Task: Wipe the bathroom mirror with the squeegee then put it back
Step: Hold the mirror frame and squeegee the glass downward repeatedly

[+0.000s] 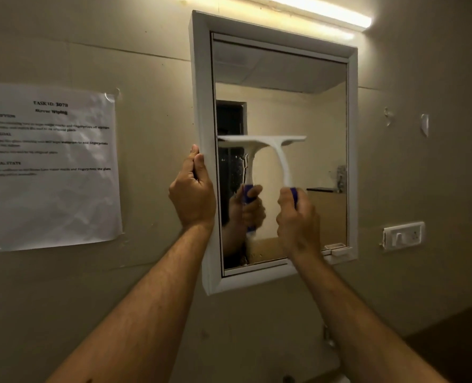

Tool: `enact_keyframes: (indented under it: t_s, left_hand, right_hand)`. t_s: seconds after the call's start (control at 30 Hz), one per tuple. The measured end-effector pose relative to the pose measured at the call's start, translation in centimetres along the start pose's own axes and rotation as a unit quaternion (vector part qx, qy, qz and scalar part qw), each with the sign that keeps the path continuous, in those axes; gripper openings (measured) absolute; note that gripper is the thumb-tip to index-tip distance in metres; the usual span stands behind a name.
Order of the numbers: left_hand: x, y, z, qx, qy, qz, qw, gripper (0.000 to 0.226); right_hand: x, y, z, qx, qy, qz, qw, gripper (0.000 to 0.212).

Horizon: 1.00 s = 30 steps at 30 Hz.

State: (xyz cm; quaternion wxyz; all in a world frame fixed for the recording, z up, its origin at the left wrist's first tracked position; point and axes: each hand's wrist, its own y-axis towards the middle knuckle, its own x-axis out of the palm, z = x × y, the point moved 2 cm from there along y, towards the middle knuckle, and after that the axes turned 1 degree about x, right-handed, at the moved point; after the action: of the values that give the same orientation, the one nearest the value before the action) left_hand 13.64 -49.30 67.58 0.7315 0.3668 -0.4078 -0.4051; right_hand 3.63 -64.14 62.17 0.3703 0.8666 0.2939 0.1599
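Straight ahead, one rectangular mirror [306, 111] in a white frame [201, 87] hangs on a beige wall [152, 51], seen from the wearer's own eye level. Two bare forearms reach up toward it, and two hands are busy. The left hand [193, 193] is curled around the outer left edge of the frame, thumb and fingers closed on it. The right hand [298, 219] is wrapped tightly around the blue grip of one squeegee [268, 146]. That squeegee is white, with a curved neck rising from the grip to a wide horizontal blade, and the blade lies level across the left half of the glass at about mid-height; whether its edge presses the glass cannot be told for certain. Inside the mirror a reflection repeats the hand and the blue grip once. One strip light [326, 12] glows along the wall above the frame. One printed sheet of paper [50, 167], its heading mentioning mirror wiping, is stuck to the wall at left. One white switch plate [403, 234] sits on the wall to the right, below the mirror's mid-height, with two small wall hooks [389, 116] higher up.
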Motion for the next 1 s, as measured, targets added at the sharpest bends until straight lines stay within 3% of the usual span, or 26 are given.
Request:
enact_keyframes:
  t_s: [0.17, 0.4, 0.73, 1.0]
  left_hand:
    - [0.0, -0.1, -0.2, -0.004, 0.0, -0.002, 1.0, 0.039]
    - [0.0, -0.1, -0.1, 0.003, -0.008, 0.007, 1.0, 0.036]
    - [0.0, -0.1, -0.1, 0.004, 0.013, 0.001, 1.0, 0.036]
    - [0.0, -0.1, -0.2, 0.001, 0.005, 0.0, 1.0, 0.034]
  right_hand:
    - [0.7, 2.1, -2.1, 0.0, -0.038, 0.023, 0.999, 0.039]
    - [0.1, -4.1, 3.0, 0.002, -0.028, -0.002, 1.0, 0.035]
    - [0.5, 0.8, -1.1, 0.026, -0.009, 0.014, 1.0, 0.038]
    - [0.3, -5.9, 3.8, 0.022, -0.021, 0.01, 0.999, 0.033]
